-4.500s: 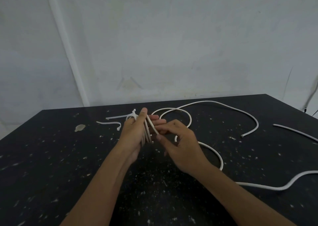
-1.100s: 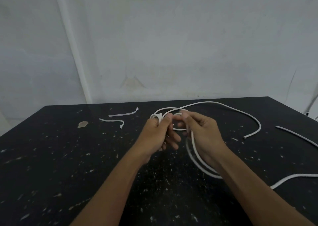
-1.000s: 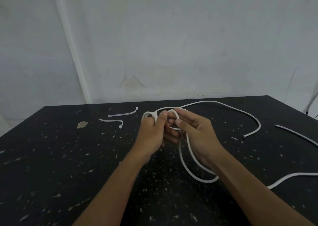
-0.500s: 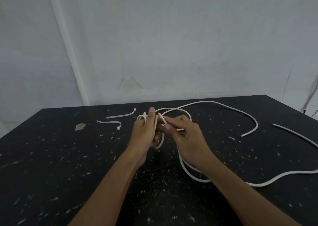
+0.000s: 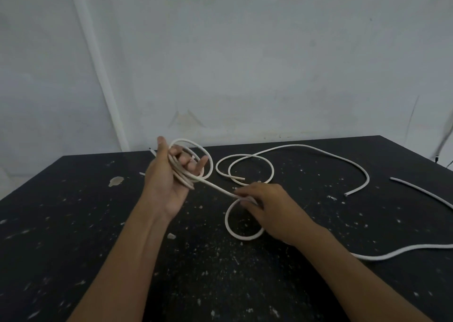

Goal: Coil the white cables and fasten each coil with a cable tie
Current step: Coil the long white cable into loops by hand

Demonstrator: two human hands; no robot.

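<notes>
My left hand is raised palm up over the black table, with several loops of a white cable coil around its fingers. From the coil the white cable runs taut down to my right hand, which pinches it low over the table. Below that hand the cable makes a loop on the table and trails off to the right edge. A second white cable lies loose behind, curled at its near end. My left hand mostly hides two cable ties.
A third white cable piece lies at the far right. A pale stain marks the table on the left. The table's back edge meets a grey wall, with a white conduit running up it.
My hands have parted: the left one rose and opened palm up with the coil around it, and the right one slid down the cable to the right, drawing it taut.
</notes>
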